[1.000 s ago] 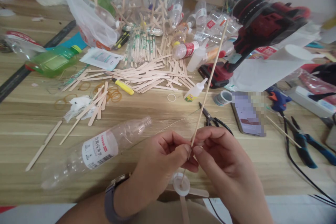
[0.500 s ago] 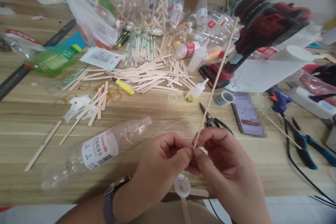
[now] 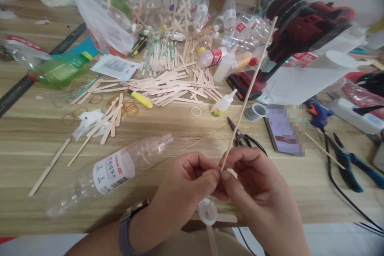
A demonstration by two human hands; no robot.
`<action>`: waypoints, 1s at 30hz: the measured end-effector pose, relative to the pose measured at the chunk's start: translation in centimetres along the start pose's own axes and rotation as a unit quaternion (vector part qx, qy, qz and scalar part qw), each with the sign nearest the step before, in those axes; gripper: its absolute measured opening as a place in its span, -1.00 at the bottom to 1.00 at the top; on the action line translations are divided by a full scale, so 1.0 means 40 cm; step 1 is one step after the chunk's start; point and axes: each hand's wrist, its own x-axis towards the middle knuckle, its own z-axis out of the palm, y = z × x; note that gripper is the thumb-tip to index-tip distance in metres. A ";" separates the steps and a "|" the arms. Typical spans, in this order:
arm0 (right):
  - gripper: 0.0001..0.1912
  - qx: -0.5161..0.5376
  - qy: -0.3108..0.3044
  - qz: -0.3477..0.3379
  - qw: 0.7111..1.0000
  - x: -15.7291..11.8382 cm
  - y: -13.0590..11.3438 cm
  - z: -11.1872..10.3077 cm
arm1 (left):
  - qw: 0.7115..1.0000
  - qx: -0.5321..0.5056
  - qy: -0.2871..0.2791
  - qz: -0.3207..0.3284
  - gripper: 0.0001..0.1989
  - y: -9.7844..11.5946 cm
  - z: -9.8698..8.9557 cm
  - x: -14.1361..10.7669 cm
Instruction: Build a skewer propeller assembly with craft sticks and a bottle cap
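Observation:
A thin wooden stick leans up to the right, pinched between the fingertips of my left hand and my right hand. Both hands are closed and meet around its lower part. Below them the stick's bottom end reaches a white round plastic cap, with flat craft sticks spreading out from under it near the table edge. Left of my hands a clear plastic bottle lies on its side, uncapped. Black scissors lie just beyond my right hand.
Loose craft sticks and a yellow-handled tool lie farther back, near a small glue bottle. At right are a phone, pliers, a blue glue gun and a red power tool.
The wooden stick's top has tipped slightly to the right. Both hands keep the same pinch in nearly the same place.

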 end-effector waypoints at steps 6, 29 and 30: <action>-0.91 0.034 -0.017 0.010 0.999 0.008 0.009 -0.011 | 1.000 -0.011 -0.010 0.009 -0.93 -0.010 -0.007 0.003; -0.75 -0.032 0.026 -0.091 0.995 0.035 0.059 -0.058 | 0.999 -0.047 -0.002 0.003 -0.88 -0.014 -0.018 0.012; -0.74 -0.036 0.022 -0.086 0.995 0.033 0.062 -0.060 | 0.999 -0.047 -0.001 0.002 -0.88 -0.014 -0.018 0.011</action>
